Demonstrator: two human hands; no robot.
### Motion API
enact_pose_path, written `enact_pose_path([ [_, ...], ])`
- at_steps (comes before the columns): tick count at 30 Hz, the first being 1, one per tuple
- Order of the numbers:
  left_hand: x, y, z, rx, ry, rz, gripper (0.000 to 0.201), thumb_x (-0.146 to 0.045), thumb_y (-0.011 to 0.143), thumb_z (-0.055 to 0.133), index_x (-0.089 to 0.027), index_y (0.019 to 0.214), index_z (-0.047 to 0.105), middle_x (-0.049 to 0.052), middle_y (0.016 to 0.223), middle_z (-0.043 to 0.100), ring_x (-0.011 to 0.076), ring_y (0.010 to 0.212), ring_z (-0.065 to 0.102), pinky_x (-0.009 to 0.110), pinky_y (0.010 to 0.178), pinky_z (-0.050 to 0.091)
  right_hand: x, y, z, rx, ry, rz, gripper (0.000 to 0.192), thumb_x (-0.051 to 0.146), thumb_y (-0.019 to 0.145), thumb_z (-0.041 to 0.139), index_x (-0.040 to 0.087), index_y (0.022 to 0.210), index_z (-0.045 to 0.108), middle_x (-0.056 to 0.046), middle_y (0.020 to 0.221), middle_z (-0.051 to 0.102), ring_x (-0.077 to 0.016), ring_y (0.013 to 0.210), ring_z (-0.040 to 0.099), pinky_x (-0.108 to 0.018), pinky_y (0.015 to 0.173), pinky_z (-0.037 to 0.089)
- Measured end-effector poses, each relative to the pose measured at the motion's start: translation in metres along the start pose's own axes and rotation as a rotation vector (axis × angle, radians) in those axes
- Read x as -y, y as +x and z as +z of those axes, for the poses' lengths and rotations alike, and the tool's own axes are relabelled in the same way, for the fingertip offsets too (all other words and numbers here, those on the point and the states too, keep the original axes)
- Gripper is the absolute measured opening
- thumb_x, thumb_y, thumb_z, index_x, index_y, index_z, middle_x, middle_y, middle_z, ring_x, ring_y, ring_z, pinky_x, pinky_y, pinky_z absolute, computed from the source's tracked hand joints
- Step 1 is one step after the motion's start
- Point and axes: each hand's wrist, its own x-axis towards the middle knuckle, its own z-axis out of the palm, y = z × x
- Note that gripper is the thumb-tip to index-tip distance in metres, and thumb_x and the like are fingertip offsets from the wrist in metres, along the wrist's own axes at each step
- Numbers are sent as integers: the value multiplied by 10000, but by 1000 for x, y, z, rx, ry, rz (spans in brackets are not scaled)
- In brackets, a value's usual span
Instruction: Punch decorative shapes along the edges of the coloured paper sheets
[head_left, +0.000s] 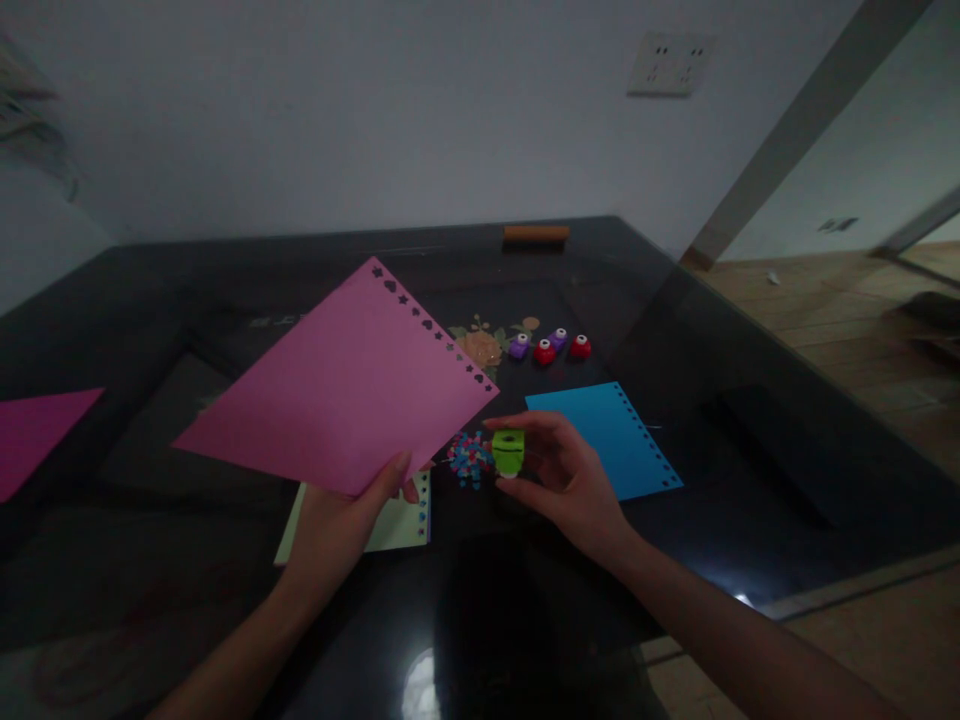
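Note:
My left hand (352, 515) grips a sheet of pink paper (337, 380) by its lower edge, thumb on top. Star and heart shapes are punched in a row along the sheet's right edge. Between the thumb and fingers of my right hand (574, 485) is a small green craft punch (508, 452), just off the pink sheet's right corner. A heap of punched paper bits (470, 457) in blue, pink and red lies beside the punch. Under my left hand, pale yellow-green paper (397, 525) with punched shapes along its edge is partly hidden.
Blue paper (585, 415) with a punched edge lies to the right. Several purple and red punches (544, 351) stand behind it. A brown bar-shaped object (535, 235) is at the back of the dark glossy table (360, 630). Magenta paper (41, 435) lies far left.

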Motion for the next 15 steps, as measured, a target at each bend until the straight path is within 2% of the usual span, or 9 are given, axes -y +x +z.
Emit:
enact_pose_path([
  [15, 5, 0, 0, 8, 73, 3, 375, -488, 771, 529, -252, 490, 604, 2, 681, 698, 231, 719, 619, 323, 781, 466, 0, 1, -1, 10, 143, 42, 454, 144, 696, 726, 291, 1075, 523, -37, 1155, 613, -197, 1051, 582, -376, 865, 483],
])
